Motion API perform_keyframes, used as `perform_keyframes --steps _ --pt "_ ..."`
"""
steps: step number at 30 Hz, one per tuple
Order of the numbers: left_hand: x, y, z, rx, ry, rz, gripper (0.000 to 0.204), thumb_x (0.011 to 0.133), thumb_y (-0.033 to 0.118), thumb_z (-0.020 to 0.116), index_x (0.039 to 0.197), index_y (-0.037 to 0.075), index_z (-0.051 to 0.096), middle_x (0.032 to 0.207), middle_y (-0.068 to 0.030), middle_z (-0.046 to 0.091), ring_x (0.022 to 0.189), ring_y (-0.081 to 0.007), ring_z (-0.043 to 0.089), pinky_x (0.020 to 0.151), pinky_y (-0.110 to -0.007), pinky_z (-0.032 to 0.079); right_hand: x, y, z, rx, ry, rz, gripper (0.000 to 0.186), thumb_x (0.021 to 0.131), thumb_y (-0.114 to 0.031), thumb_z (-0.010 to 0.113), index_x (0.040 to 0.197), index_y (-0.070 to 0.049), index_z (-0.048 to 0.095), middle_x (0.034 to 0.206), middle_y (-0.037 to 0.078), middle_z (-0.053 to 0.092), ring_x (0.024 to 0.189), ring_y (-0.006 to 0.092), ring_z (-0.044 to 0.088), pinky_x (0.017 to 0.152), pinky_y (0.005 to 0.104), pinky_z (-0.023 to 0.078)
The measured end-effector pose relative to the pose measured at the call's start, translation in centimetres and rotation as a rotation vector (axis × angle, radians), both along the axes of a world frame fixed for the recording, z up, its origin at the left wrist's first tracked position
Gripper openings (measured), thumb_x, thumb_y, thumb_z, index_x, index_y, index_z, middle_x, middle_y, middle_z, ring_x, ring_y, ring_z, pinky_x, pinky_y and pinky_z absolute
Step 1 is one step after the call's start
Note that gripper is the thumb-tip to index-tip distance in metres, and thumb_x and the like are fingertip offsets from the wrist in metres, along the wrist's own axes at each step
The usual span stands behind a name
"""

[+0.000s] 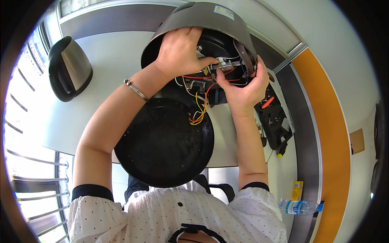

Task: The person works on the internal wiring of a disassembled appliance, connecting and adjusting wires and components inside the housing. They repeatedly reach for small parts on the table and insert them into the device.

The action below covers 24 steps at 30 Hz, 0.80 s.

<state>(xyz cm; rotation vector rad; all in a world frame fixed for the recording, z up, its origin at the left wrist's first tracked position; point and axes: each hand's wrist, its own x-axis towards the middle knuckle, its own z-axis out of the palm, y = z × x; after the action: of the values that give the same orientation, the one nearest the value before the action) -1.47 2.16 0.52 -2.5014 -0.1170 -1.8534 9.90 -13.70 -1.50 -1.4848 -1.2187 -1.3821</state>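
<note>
I see my left hand [178,48] reaching into the upturned cooker housing [202,20] at the tabletop's [109,56] far edge, fingers pinching a small metal bracket [225,64]. My right hand [245,87] grips the housing's rim, thumb meeting the bracket. The detached black base cover [164,141] overhangs the near edge, wires [198,107] trailing onto it. A steel kettle [69,69] stands at the left.

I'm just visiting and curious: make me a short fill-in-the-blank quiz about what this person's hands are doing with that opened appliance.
1. Both hands reach into the open underside of a round grey appliance body, among red and ____ wires.
2. The detached round base plate lying below the hands is ____ in colour.
3. On the left wrist sits a thin ____ bracelet.
4. At the table's far left stands a steel ____ with a black handle.

Missing words: yellow; black; silver; kettle
</note>
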Motion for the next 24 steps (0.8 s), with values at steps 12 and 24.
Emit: perform_keyframes --steps 12,24 --pt "0.7 0.6 -0.6 -0.044 -0.011 -0.03 0.082 0.057 0.045 0.083 0.114 -0.005 0.052 0.103 -0.0218 0.06 0.096 -0.039 0.058 0.084 -0.045 0.045 0.4 0.0 0.6 -0.033 -0.006 0.001 0.089 0.05 -0.032 0.088 0.121 0.002 0.046 0.117 0.017 0.057 0.09 0.0342 0.059 0.076 0.0402 0.049" --pt "0.6 0.6 -0.3 -0.051 -0.014 -0.041 0.084 0.054 0.042 0.086 0.115 -0.005 0.052 0.099 -0.021 0.061 0.088 -0.0388 0.06 0.077 -0.044 0.05 0.6 0.4 0.8 -0.008 -0.012 -0.024 0.088 0.047 -0.029 0.088 0.119 -0.001 0.047 0.119 0.017 0.055 0.09 0.0324 0.057 0.074 0.0401 0.046"
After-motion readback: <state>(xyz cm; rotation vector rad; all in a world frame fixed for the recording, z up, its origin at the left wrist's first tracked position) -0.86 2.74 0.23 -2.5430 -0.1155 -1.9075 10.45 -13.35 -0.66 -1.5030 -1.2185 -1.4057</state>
